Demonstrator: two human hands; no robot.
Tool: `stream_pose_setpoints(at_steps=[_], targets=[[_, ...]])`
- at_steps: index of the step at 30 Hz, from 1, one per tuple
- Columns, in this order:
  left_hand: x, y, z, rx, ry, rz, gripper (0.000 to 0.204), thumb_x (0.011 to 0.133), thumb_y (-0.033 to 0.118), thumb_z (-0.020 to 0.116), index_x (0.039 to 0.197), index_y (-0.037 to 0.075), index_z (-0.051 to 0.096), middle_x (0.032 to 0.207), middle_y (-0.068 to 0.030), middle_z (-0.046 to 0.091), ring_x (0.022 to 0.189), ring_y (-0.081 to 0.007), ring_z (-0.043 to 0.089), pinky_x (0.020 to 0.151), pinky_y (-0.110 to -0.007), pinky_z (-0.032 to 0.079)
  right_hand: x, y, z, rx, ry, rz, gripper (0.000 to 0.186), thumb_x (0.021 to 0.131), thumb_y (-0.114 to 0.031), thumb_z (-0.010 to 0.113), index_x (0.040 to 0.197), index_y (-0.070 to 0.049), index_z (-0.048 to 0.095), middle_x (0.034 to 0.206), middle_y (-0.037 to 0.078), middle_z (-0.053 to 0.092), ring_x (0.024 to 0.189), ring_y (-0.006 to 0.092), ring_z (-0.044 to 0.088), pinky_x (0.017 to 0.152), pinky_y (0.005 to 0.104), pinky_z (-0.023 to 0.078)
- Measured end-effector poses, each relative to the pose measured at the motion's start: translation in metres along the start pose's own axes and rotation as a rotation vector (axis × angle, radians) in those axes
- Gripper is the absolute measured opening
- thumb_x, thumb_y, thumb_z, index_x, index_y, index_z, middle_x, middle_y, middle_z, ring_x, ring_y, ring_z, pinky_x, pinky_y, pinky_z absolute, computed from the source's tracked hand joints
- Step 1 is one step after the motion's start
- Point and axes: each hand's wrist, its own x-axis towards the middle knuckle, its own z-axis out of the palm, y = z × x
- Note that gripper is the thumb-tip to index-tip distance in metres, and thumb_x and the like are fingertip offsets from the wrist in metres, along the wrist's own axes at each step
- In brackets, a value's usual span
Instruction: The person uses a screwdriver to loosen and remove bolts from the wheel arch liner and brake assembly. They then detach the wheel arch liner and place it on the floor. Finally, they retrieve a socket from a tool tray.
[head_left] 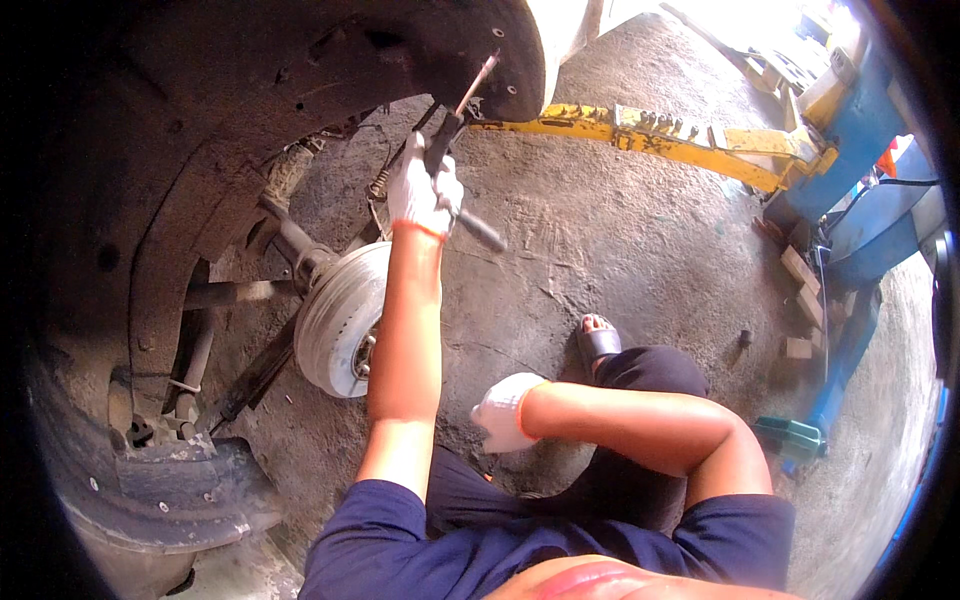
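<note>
You're holding your left hand outstretched, clamped round a dark-handled screwdriver that's pointing toward the wheel arch, while your right hand is sitting closer in, elbow bent, can't tell if it's gripping anything.

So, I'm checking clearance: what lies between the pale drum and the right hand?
In the head view, the left forearm, then concrete floor, shows between the pale drum and the right hand.
</note>
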Motion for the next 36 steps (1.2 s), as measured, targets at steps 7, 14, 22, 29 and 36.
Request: stream_pose_setpoints(at_steps=[7, 14, 22, 29, 36], targets=[[-0.088, -0.021, -0.058, 0.023, -0.118, 0.103, 0.041, 0.098, 0.042, 0.052, 0.092, 0.003, 0.061, 0.054, -0.0045, 0.052, 0.031, -0.0101, 0.037, 0.027, -0.025, 0.030, -0.087, 0.065, -0.073, 0.195, 1.226, 0.296, 0.024, 0.089, -0.021, 0.055, 0.093, 0.000, 0.066, 0.080, 0.015, 0.065, 0.072, 0.0254, 0.065, 0.068, 0.0359, 0.052], [-0.143, -0.054, -0.055, 0.272, -0.045, 0.126, 0.035, 0.101, 0.037, 0.049, 0.093, 0.005, 0.059, 0.053, -0.0026, 0.049, 0.032, -0.0080, 0.037, 0.027, -0.023, 0.032, -0.086, 0.071, -0.064, 0.832, 1.403, -0.030, 0.027, 0.090, -0.024, 0.064, 0.108, -0.004, 0.064, 0.090, 0.011, 0.068, 0.081, 0.0160, 0.065, 0.077, 0.0304, 0.052], [-0.179, -0.041, -0.089, 0.237, 0.062, 0.085, 0.049, 0.101, 0.045, 0.042, 0.075, 0.006, 0.056, 0.047, 0.0007, 0.042, 0.029, -0.0095, 0.036, 0.027, -0.024, 0.031, -0.091, 0.033, -0.083, 0.403, 1.287, -0.114, 0.029, 0.090, -0.028, 0.062, 0.099, -0.001, 0.069, 0.087, 0.016, 0.068, 0.079, 0.0279, 0.068, 0.073, 0.0360, 0.052], [-0.194, -0.067, -0.092, 0.340, 0.308, 0.182, 0.030, 0.099, 0.034, 0.053, 0.088, 0.006, 0.059, 0.055, -0.0047, 0.053, 0.031, -0.0101, 0.041, 0.025, -0.025, 0.032, -0.055, 0.131, -0.054, 1.204, 1.311, -0.164, 0.022, 0.092, -0.021, 0.062, 0.093, -0.001, 0.069, 0.067, 0.003, 0.062, 0.054, 0.0087, 0.056, 0.051, 0.0267, 0.045], [-0.189, -0.115, -0.134, 0.375, 0.616, 0.015, 0.031, 0.099, 0.033, 0.054, 0.082, 0.007, 0.060, 0.053, -0.0043, 0.054, 0.031, -0.0097, 0.040, 0.026, -0.025, 0.030, -0.026, 0.415, -0.159, 0.585, 1.283, 0.386, 0.035, 0.085, -0.031, 0.065, 0.101, 0.000, 0.066, 0.086, 0.013, 0.069, 0.076, 0.0197, 0.065, 0.071, 0.0322, 0.051]])
